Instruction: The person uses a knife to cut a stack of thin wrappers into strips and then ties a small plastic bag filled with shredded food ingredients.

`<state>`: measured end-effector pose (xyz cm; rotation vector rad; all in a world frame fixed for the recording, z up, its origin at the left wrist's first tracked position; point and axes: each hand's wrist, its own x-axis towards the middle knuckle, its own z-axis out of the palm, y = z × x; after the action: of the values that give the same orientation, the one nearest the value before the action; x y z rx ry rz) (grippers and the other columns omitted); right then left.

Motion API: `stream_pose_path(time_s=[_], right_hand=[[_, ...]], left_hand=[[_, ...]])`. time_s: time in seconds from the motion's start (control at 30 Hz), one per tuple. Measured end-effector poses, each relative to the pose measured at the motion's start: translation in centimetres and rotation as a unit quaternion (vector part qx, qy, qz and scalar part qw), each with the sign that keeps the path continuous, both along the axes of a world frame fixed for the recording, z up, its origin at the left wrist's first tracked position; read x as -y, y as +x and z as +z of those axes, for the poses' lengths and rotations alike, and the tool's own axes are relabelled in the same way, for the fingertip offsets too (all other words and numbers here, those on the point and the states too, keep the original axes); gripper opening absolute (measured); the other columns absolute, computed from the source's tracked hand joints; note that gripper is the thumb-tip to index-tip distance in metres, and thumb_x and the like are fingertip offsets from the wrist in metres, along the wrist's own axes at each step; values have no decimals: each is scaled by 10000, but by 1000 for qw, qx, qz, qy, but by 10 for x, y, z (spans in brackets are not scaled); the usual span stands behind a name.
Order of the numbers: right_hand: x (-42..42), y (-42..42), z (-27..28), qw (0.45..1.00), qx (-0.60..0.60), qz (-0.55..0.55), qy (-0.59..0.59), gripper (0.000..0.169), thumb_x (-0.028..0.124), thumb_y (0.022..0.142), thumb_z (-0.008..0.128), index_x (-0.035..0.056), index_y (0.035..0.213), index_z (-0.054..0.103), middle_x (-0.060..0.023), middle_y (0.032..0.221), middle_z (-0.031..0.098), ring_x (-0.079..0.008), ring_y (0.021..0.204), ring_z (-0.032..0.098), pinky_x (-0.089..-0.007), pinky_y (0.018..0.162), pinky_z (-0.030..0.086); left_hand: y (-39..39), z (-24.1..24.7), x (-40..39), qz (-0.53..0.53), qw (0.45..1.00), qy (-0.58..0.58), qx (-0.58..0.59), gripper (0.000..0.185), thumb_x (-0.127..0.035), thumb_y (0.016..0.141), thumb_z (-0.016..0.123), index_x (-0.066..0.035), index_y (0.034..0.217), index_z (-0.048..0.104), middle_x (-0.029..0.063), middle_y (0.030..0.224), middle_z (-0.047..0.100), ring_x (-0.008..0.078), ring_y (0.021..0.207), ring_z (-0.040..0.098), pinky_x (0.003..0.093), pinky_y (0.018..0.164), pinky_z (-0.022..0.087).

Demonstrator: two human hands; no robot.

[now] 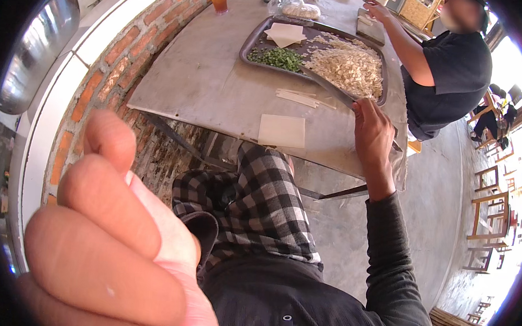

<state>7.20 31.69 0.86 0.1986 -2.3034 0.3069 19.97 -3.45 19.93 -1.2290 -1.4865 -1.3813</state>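
Observation:
My right hand [371, 128] grips a knife [330, 85], its blade reaching over the near rim of a dark metal tray [247, 40] towards chopped greens [277, 59]. Small pale chopped pieces [348, 64] are heaped across the tray's right side. Several thin white square sheets [285, 33] lie at its back left. On the table between tray and near edge are pale thin strips [296, 98] and another white square sheet [282, 131]. Large and close to the camera, my left hand [118, 231] is raised with its fingers curled; nothing shows in it.
The grey table [195, 77] borders a brick wall [122, 47]. At the back stand a glass of amber drink [219, 1] and a plastic bag [289, 4]. A co-worker [444, 66] at the right reaches over a board [371, 28]. Wooden stools [490, 216] stand farther right.

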Motion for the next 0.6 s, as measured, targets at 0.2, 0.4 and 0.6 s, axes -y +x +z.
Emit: stream_pose_path(time_s=[0.2,0.4,0.6], right_hand=[[-4,-2,-4,1000,6,-13,-2,138,238,1075,764,122,1044,696,-81,945,769,-363,841,766,-485,746,587],[-2,2,-2,1000,7,-12,-15,145,255,1087,747,127,1055,687,-87,935,769,-371,831,770,-509,746,587],[-3,-1,-9,1000,-5,-3,-16,160,280,1091,739,130,1060,690,-96,920,775,-379,839,779,-524,750,590]], left_hand=[[6,4,-2,-6,1000,-7,-5,472,-509,1096,668,-110,844,637,9,767,523,166,708,438,482,847,423],[18,1,-2,3,1000,-10,-1,466,-485,1096,666,-106,828,638,15,754,529,172,698,440,493,854,429],[41,5,-4,8,1000,-15,-16,460,-462,1096,665,-102,811,639,20,741,535,177,688,442,504,860,434]])
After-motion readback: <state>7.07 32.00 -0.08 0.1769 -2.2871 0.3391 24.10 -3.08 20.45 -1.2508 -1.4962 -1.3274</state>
